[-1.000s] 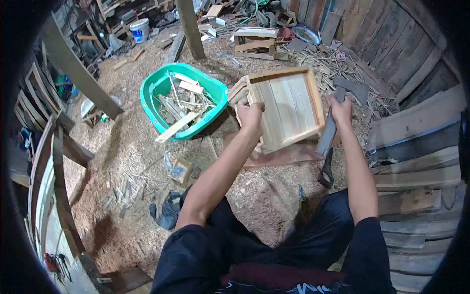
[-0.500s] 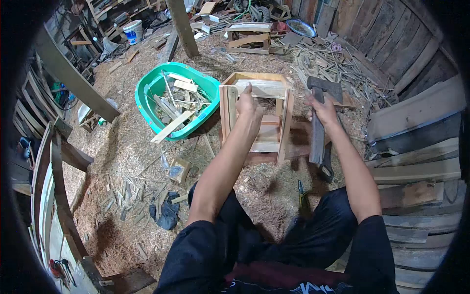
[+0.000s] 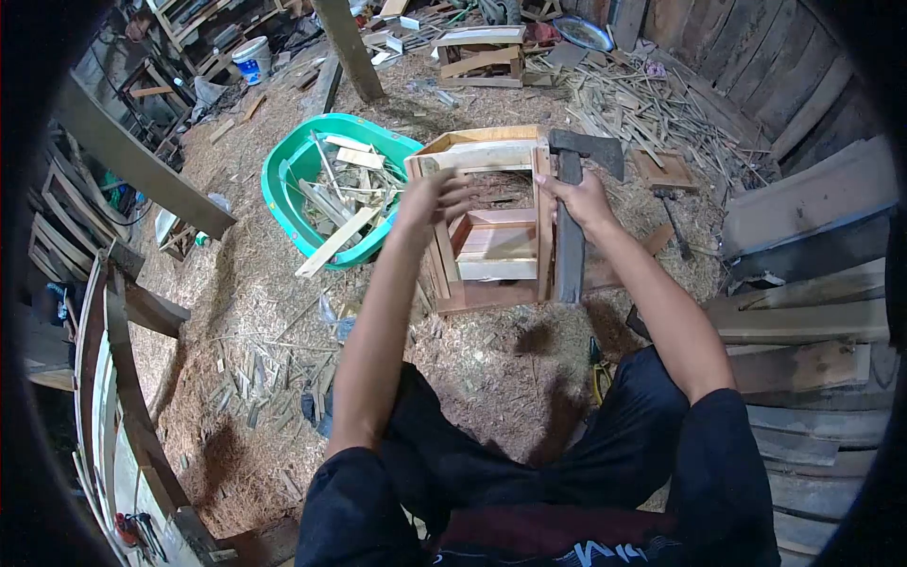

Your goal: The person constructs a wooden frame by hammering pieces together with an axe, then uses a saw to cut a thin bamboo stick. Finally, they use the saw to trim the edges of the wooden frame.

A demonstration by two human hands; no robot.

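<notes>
A small wooden frame (image 3: 496,269) with an angled top stands upright before me, its front partly open. My right hand (image 3: 584,200) is wrapped round the handle of a hatchet (image 3: 571,246) with a dark metal head at the top. The handle runs down along the frame's right post, and my thumb lies at that post. At the frame's upper left, my left hand (image 3: 430,200) has its fingers spread in front of the left post, holding nothing.
A green plastic tub (image 3: 274,198) of wood offcuts stands left of the frame. A hammer (image 3: 673,222) lies to the right, and pliers (image 3: 600,373) lie by my right knee. Stacked boards (image 3: 803,321) line the right side. A post (image 3: 348,52) rises behind the tub.
My left hand has let go of the frame's top and shifted left, fingers opening. My right hand has brought the hatchet left against the frame's right side. The frame has turned and tilted slightly.
</notes>
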